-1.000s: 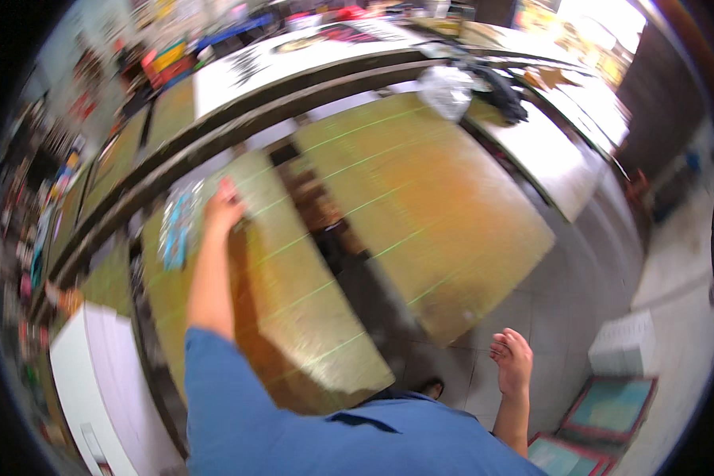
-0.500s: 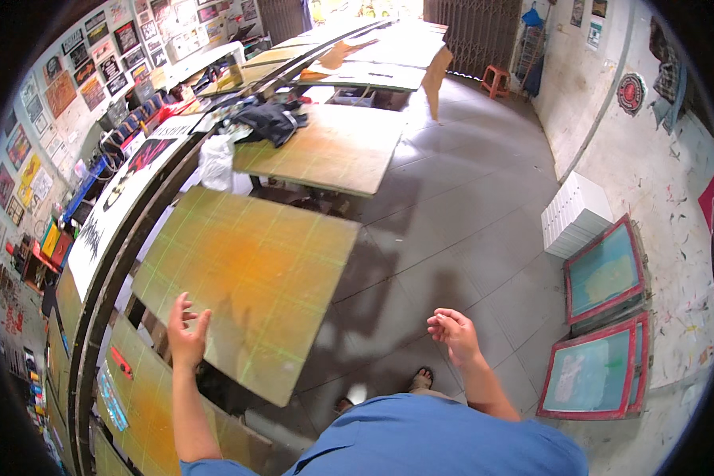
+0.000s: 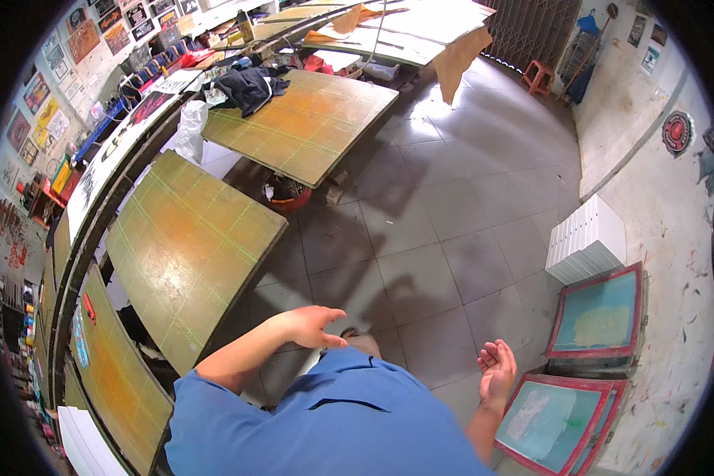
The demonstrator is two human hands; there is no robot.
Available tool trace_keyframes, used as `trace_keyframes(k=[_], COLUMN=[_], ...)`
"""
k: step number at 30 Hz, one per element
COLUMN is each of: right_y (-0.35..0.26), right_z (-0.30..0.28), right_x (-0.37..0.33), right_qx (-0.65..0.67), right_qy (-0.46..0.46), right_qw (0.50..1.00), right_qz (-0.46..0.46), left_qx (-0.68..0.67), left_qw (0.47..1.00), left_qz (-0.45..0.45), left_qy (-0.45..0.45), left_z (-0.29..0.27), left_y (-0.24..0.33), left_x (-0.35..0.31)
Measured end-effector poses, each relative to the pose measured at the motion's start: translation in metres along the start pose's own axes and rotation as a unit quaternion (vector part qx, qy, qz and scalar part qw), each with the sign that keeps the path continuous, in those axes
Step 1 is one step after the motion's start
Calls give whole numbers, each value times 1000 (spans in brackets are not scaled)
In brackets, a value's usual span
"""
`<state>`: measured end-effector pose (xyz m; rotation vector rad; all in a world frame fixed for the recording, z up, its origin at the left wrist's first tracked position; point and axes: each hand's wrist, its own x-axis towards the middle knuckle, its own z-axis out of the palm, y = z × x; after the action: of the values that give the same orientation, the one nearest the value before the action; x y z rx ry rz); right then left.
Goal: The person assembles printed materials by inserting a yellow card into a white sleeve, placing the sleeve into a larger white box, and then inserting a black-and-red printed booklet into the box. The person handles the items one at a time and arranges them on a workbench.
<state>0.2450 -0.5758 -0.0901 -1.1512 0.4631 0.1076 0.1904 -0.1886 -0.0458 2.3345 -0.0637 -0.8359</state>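
Note:
My left hand [image 3: 316, 327] is held in front of my chest with the forearm bent across. Its thumb and fingers are apart, and nothing is between them. Out to the right, my right hand [image 3: 497, 371] is raised over the floor, its palm partly showing and its fingers loosely curled and empty. It is nearest to a red-framed printing screen [image 3: 543, 424] leaning at the wall, without touching it. Left of my left hand lies a yellow-green board [image 3: 190, 254] with bright green grid lines; the hand is clear of it.
Another board [image 3: 301, 127] farther off carries a dark cloth [image 3: 250, 87], with a white plastic bag [image 3: 190, 131] beside it. A long dark rail [image 3: 119, 190] runs along the left. On the right stand a second screen [image 3: 599, 313] and a white drawer-like box [image 3: 587, 242]. A red stool [image 3: 538, 77] is far back.
My left hand has moved right, from over the board to before my chest. My right hand has shifted right and lower, its fingers loosening. The view has turned and moved.

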Motion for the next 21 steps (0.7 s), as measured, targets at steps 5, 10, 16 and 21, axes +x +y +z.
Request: trace_keyframes(k=[5,10,16,21], right_y=[-26,-84,-158,-188], right_z=[1,11,-6,-48], right_x=[72,175,286,367], right_qx=[10,-21,-20,41], right_qy=[1,-9,102,170], right_qw=[1000,999,994,984], right_qz=[2,-23,-14,-36], left_qx=[-1,-43,25,117], left_qw=[998,996,999,988], left_qz=[-66,-80,-24,102], left_qy=[2,11,-6,-7], left_z=[-31,-73,-142,-176], left_y=[24,56,126,231], left_x=[79,192,377,515])
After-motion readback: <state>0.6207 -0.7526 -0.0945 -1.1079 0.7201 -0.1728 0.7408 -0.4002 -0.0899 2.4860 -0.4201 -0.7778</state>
